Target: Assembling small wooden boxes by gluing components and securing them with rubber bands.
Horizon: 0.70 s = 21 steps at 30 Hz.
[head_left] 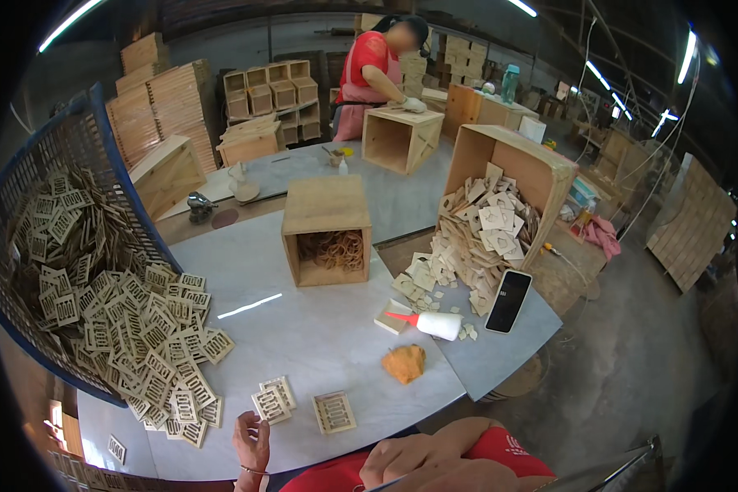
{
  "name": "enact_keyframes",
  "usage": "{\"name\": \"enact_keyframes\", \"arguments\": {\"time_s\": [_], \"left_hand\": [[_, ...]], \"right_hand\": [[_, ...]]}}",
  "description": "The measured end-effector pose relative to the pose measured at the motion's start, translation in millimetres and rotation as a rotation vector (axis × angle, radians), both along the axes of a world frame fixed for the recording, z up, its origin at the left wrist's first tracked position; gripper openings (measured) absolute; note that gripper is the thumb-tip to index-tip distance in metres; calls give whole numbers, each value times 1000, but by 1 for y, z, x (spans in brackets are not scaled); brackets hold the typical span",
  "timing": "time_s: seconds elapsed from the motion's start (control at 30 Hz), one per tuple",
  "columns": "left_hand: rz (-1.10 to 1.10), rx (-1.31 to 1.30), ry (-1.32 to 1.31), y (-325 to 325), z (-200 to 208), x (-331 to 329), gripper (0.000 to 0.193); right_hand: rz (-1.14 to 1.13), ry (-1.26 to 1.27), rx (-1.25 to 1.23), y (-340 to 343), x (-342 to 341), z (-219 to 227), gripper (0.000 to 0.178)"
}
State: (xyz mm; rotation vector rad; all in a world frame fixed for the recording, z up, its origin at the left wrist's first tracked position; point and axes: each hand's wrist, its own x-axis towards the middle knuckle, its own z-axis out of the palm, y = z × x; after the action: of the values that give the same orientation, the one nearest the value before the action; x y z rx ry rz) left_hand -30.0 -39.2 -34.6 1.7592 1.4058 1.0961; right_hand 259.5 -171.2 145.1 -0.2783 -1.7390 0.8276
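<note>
My left hand (pixel 252 441) is at the table's near edge with its fingers loosely bent, nothing visible in them. Just past its fingertips lie two pale wooden slotted plates (pixel 272 405), one overlapping the other. A third slotted plate (pixel 334 412) lies flat to the right. My right hand (pixel 392 461) is close to my body at the lower edge, its fingers curled in; whatever they may hold is hidden. Beyond it sit an orange-brown sponge-like lump (pixel 404 364) and a white glue bottle (pixel 439 325), lying with its red nozzle over a small shallow wooden tray (pixel 392 316).
At left, a tipped blue basket (pixel 98 139) spills many slotted plates (pixel 152 344). A wooden box (pixel 326 197) holds brown rings. At right, another box (pixel 512 143) spills thin wooden squares (pixel 480 238) near a phone (pixel 508 302). Across the table, a person (pixel 377 78) handles a wooden box (pixel 402 135).
</note>
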Motion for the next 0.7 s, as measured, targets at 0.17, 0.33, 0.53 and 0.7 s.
{"name": "enact_keyframes", "arguments": {"time_s": [0.17,0.33,0.53,0.7], "left_hand": [[-32,15,-11,1,-3,-6,23],[40,-37,16,-22,3,-19,23],[-20,100,198,-2,-5,-25,32],[-114,195,319,22,8,-19,52]], "right_hand": [[-96,-203,134,20,-55,-14,41],[-126,-347,221,-4,-74,-20,34],[182,-311,135,-2,-21,36,25],[331,-292,10,0,8,66,19]]}}
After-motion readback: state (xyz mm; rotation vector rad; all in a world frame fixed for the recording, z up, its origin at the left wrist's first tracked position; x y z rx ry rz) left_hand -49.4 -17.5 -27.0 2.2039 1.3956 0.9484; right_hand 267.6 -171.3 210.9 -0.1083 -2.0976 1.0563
